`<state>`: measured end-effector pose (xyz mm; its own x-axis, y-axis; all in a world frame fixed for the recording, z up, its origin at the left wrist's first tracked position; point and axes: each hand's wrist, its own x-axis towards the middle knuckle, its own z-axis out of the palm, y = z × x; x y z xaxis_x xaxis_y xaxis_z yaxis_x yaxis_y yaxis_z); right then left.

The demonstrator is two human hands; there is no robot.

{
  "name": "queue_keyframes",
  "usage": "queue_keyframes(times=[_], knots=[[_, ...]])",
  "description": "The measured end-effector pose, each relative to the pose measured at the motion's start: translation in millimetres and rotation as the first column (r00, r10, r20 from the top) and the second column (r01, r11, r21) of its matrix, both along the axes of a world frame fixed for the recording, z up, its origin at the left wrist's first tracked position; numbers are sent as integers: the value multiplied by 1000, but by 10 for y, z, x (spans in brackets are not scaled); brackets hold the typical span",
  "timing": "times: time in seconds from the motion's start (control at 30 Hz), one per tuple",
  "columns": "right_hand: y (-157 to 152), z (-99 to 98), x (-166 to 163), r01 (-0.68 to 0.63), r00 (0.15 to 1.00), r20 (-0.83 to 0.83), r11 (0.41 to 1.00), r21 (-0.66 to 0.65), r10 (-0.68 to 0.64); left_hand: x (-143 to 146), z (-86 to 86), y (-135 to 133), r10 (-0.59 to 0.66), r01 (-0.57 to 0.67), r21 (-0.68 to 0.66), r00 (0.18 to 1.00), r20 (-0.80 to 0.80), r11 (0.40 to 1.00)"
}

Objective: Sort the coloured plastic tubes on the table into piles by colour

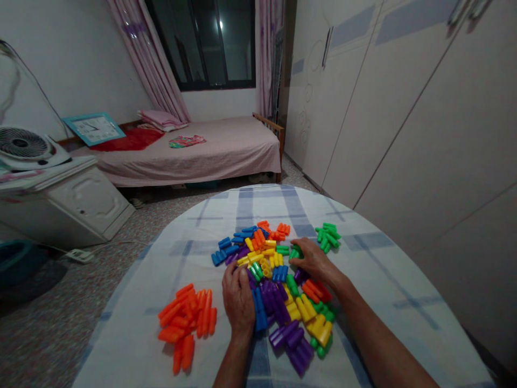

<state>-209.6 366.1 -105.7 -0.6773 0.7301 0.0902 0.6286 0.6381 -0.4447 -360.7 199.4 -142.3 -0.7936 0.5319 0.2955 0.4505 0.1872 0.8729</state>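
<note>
A mixed heap of plastic tube-shaped building blocks lies on the round table. At its left edge rests my left hand (238, 296), fingers curled together and tips hidden; what they hold, if anything, cannot be made out. Blue blocks (259, 310) lie right beside it. My right hand (313, 260) reaches over the heap's right side, thumb and fingers closed on a green block (296, 251). Purple blocks (274, 302), yellow blocks (306, 307) and orange blocks (312, 291) lie between and below the hands.
Apart from the heap, an orange pile (188, 318) sits at the left and a smaller green pile (328, 237) at the back right. A checked cloth (396, 302) covers the table. Beyond stand a bed (226, 145), a wardrobe (404, 108) and a low cabinet (76, 199) with a fan (28, 145).
</note>
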Motion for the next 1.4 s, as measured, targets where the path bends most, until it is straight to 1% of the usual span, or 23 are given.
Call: queue_keyframes(times=[0.07,0.13,0.23,0.3,0.37,0.47,0.6,0.73,0.8,0.83,0.9,0.97,1.0,1.07,1.13,1.2,1.23,1.3,1.4], knots=[[16,31,22,20,1000,-12,999,-27,-21,1,-5,-4,2,-2,6,1000,3,1000],[21,61,49,0,1000,-10,999,-46,-1,2,-8,-10,4,-4,8,1000,3,1000],[8,94,82,-60,997,53,997,-49,62,4,-8,-17,-1,1,3,1000,3,1000],[-8,98,83,-58,994,91,998,-28,60,3,-9,-18,-2,2,1,1000,5,1000],[-16,85,70,-46,995,91,999,17,44,0,-11,-16,-1,1,1,1000,6,1000],[17,39,58,-25,999,40,993,111,21,-6,-14,-11,1,-1,6,1000,4,1000],[148,-35,123,105,994,-19,957,272,-103,-5,-6,-9,0,0,16,1000,7,1000],[223,-55,183,181,983,-49,923,340,-175,3,4,-15,0,0,12,1000,4,1000],[197,-35,150,206,976,-131,927,313,-173,2,0,-16,4,-3,8,1000,-2,1000],[171,-23,118,198,972,-178,943,267,-153,0,-3,-15,6,-6,8,1000,-4,1000],[115,-7,45,125,966,-243,985,121,-93,-5,-12,-14,12,-12,10,1000,-4,1000],[75,-14,-9,51,968,-246,999,-12,-52,-10,-19,-12,16,-16,11,1000,0,1000],[68,-27,-20,43,971,-235,998,-44,-52,-11,-20,-12,17,-17,12,1000,4,1000],[79,-59,-12,81,970,-228,996,-28,-85,-9,-18,-11,16,-17,15,1000,10,1000],[108,-83,17,137,958,-258,990,29,-126,-3,-9,-12,14,-14,20,1000,14,1000],[124,-85,32,152,944,-301,988,36,-134,3,1,-13,9,-9,23,1000,13,1000],[120,-80,26,135,940,-317,991,16,-123,5,5,-14,8,-9,22,1000,11,1000],[87,-72,-12,56,941,-333,998,-26,-62,6,10,-16,8,-8,15,1000,6,1000],[9,-100,-105,-101,952,-291,995,-9,94,2,7,-18,4,-4,9,1000,-1,1000]])
